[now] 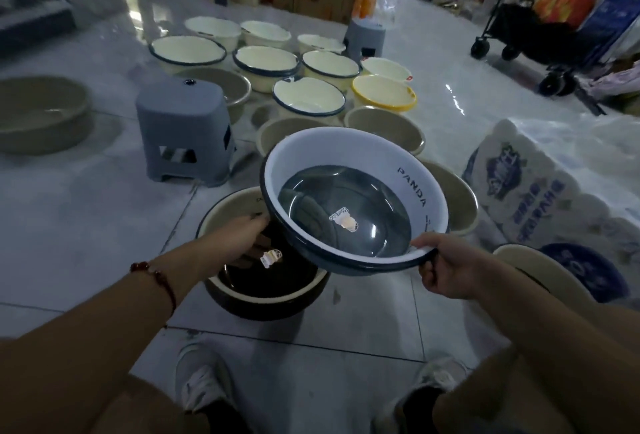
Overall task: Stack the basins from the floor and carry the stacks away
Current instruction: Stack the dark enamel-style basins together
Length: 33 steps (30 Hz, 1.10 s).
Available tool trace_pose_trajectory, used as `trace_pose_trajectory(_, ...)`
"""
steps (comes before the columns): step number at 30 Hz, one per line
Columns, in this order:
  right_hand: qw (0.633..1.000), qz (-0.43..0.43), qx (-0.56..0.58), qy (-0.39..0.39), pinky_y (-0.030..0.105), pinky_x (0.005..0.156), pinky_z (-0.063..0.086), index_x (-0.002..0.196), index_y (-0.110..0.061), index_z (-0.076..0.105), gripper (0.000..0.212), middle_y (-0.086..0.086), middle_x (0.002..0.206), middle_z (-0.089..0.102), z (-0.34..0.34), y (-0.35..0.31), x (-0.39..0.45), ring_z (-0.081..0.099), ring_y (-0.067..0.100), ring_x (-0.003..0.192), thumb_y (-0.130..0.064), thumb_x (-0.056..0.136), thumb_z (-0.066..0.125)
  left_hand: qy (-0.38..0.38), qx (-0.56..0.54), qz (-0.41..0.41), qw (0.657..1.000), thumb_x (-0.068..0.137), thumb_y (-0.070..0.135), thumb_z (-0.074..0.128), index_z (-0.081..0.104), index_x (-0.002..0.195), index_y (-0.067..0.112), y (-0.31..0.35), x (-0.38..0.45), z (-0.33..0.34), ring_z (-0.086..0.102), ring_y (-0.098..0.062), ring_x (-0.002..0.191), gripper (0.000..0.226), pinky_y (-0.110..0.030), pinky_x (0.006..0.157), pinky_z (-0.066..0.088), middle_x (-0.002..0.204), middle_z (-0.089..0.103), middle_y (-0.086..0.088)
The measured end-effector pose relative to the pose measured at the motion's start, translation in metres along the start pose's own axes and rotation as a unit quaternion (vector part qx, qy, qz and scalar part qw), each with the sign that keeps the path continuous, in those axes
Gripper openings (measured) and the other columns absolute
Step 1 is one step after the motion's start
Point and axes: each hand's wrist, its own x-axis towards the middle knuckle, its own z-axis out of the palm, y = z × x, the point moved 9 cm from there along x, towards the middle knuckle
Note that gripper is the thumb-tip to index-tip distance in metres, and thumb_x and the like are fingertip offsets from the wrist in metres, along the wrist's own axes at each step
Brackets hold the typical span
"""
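Blue-rimmed basin (353, 205) tilted in the air above a dark brown basin (263, 281) on the floor (104, 226). Right hand (446, 267) grip curled round its near rim; left hand (239, 236) at its far-left edge, grip hidden, cannot tell. Cream basins (308, 96) beyond, near a grey stool (183, 129).

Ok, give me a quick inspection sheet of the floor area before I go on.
Surface: glossy tiled floor, reflections.
Job's things: white basin marked PANDA held tilted above dark basin; cream basins and a yellow basin spread beyond.
Clutter: grey stool, paper roll pack.
Hands: right hand grips white basin's rim; left hand at its other side.
Cables: nothing seen.
Surroundings: cart, shop shelves.
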Motion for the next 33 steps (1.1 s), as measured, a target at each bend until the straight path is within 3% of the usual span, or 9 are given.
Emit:
trace_pose_trajectory(6,0.998,-0.005,-0.046,-0.04,0.019,0.043,0.032,0.081,-0.018,0.051,0.011,-0.002,0.053,0.042,0.041,-0.007,0.011,0.036,0.008,0.042,-0.013,0.087,0.06,0.09,-0.229,-0.024,0.969,0.095,0.064,0.042,0.066,0.111,0.015,-0.022,0.003,-0.043,0.066,-0.031,0.102,0.057,-0.049,0.097,0.051,0.106,0.072,-0.013)
trace_pose_trajectory(9,0.995,-0.016,-0.085,-0.039,0.019,0.043,0.032,0.087,-0.018,0.05,0.011,-0.002,0.055,0.043,0.059,-0.01,0.021,0.037,0.009,0.042,-0.013,0.087,0.059,0.117,-0.284,-0.028,0.951,0.096,0.065,0.039,0.064,0.1,0.017,-0.03,0.007,-0.061,0.066,-0.029,0.09,0.053,-0.043,0.082,0.055,0.095,0.07,-0.01)
trace_pose_trajectory(13,0.991,-0.026,-0.126,-0.033,0.02,0.039,0.033,0.094,-0.016,0.051,0.012,0.0,0.059,0.045,0.082,-0.012,0.037,0.038,0.009,0.041,-0.012,0.086,0.06,0.148,-0.261,-0.065,0.952,0.094,0.034,0.063,0.061,0.107,0.011,-0.05,0.011,-0.067,0.065,-0.027,0.08,0.026,-0.036,0.063,0.053,0.092,0.067,-0.013)
trace_pose_trajectory(17,0.991,-0.036,-0.128,-0.019,0.02,0.043,0.032,0.084,-0.016,0.049,0.008,0.0,0.059,0.044,0.101,-0.014,0.051,0.037,0.01,0.045,-0.013,0.086,0.057,0.207,-0.24,-0.067,0.946,0.092,0.009,0.063,0.057,0.099,0.005,-0.063,0.022,-0.082,0.062,-0.025,0.074,0.011,-0.036,0.062,0.054,0.083,0.062,-0.013)
trace_pose_trajectory(25,0.986,-0.08,-0.147,0.026,0.022,0.055,0.043,0.094,-0.013,0.058,0.008,0.004,0.072,0.057,0.128,-0.031,0.08,0.052,0.013,0.061,-0.016,0.087,0.06,0.234,-0.24,-0.1,0.937,0.091,0.003,0.063,0.054,0.086,0.006,-0.081,0.049,-0.099,0.059,-0.023,0.07,0.01,-0.034,0.06,0.052,0.08,0.058,-0.013)
trace_pose_trajectory(29,0.971,-0.132,-0.196,0.046,0.029,0.067,0.046,0.094,-0.011,0.06,0.012,0.006,0.08,0.059,0.14,-0.044,0.101,0.054,0.016,0.067,-0.021,0.086,0.059,0.237,-0.226,-0.123,0.937,0.09,0.005,0.065,0.055,0.097,0.0,-0.094,0.06,-0.106,0.059,-0.023,0.068,0.013,-0.033,0.06,0.053,0.08,0.059,-0.015)
trace_pose_trajectory(33,0.955,-0.17,-0.234,0.061,0.027,0.058,0.047,0.105,-0.01,0.061,0.029,0.008,0.093,0.064,0.147,-0.046,0.122,0.057,0.017,0.071,-0.022,0.078,0.062,0.233,-0.205,-0.141,0.94,0.088,0.005,0.066,0.057,0.104,-0.002,-0.108,0.069,-0.11,0.06,-0.024,0.068,0.02,-0.033,0.06,0.053,0.081,0.06,-0.016)
